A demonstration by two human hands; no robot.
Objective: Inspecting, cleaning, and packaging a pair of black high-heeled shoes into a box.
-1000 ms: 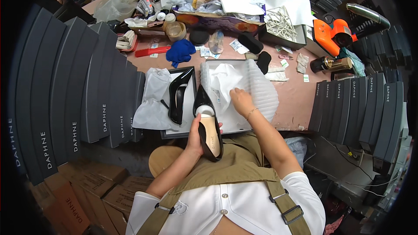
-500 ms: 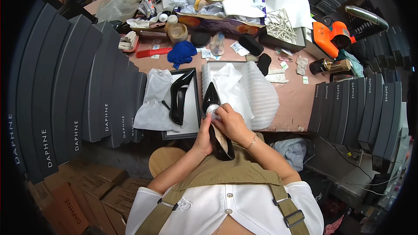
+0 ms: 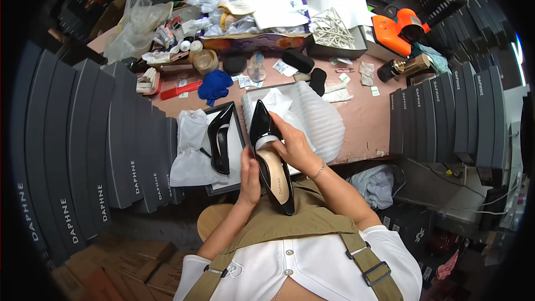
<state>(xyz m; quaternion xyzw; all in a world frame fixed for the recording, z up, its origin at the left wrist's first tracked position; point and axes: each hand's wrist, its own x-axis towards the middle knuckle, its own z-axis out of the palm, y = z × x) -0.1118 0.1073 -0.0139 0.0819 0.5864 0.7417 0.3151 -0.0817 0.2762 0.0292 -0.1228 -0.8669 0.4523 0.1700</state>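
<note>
A glossy black pointed-toe pump (image 3: 271,175) is held over my lap, toe pointing away, its beige insole facing up. White stuffing (image 3: 266,141) shows inside its toe opening. My right hand (image 3: 294,146) grips the shoe's right side near the toe, thumb at the opening. Along the left side, my left hand (image 3: 250,181) has its fingers stretched out against or very near the shoe; contact is unclear. The matching black pump (image 3: 220,142) lies on its side in an open grey shoebox (image 3: 234,181) at left, beside white tissue wrap (image 3: 189,159).
Ribbed white foam wrap (image 3: 326,125) lies right of the shoe. Stacks of dark shoeboxes (image 3: 83,150) and more shoeboxes (image 3: 440,117) flank the pink table (image 3: 362,128). Behind are a blue cloth (image 3: 214,87), a box of white sticks (image 3: 337,50) and an orange device (image 3: 393,33).
My right hand has gone from pinching at the white stuffing to gripping the shoe's side. My left hand's fingers have loosened and straightened. More insole shows; the whole view has shifted.
</note>
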